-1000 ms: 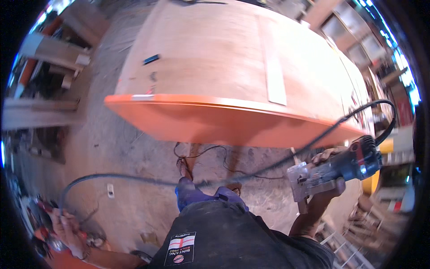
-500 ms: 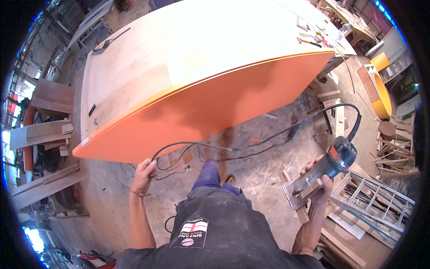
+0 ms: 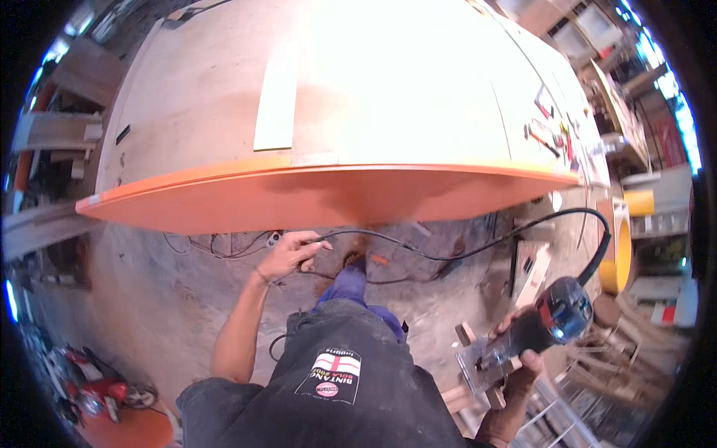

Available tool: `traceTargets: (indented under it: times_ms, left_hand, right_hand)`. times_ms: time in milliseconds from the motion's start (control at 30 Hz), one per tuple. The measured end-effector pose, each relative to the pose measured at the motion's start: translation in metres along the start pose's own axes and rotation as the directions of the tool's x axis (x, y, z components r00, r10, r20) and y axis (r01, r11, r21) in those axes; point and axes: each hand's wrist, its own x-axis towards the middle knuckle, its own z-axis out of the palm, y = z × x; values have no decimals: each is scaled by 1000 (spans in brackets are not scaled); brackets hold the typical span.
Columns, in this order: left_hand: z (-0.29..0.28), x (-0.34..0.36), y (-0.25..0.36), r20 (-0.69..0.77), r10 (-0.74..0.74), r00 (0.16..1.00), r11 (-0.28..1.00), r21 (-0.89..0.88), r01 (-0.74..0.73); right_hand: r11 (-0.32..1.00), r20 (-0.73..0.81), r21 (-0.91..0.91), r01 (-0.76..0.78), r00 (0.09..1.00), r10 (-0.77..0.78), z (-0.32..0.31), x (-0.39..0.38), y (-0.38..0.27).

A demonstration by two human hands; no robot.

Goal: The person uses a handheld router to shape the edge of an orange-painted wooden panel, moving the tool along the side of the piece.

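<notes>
In my right hand [image 3: 529, 363] is a trim router [image 3: 562, 312] with a dark body and a clear base, held on its side to my right. Wooden pieces [image 3: 494, 397] are fixed at its base, with the palm and fingers wrapped around that end. A black power cord [image 3: 515, 233] loops up from the router's far end and runs left to my left hand [image 3: 290, 256]. The fingers of that hand are closed on the cord, just below the orange front [image 3: 336, 198] of a large panelled worktop [image 3: 202, 119].
A pale strip [image 3: 275, 116] lies on the worktop, and several hand tools, a hammer [image 3: 541, 139] among them, sit at its right end. More cord [image 3: 224, 256] trails on the floor. Yellow curved pieces [image 3: 616, 257] and wood scraps stand right; a red motorbike [image 3: 101, 396] is lower left.
My view has turned, and the worktop's orange front now runs nearly level across it. My left hand has moved forward and right with the cord; the router stays in my right hand.
</notes>
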Motion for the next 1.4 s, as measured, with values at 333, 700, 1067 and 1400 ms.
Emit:
traceTargets:
  times_ms: [333, 700, 1067, 1400]
  left_hand:
    - [-26, -39, 60, -700, 551, 454, 518, -140, -844]
    - [-21, 15, 92, -862, 503, -65, 792, 490, -365]
    - [-45, 99, 62, -956, 236, -174, 945, 185, 270]
    - [-56, 129, 18, -935, 178, -308, 978, 132, 164]
  right_hand:
    - [972, 572, -81, 221, 809, -137, 30, 212, -72]
    - [951, 959, 165, 261, 181, -216, 209, 435, -38]
    - [969, 971, 232, 83, 35, -235, 279, 481, 50]
    - [978, 993, 110, 178, 24, -116, 302, 478, 113]
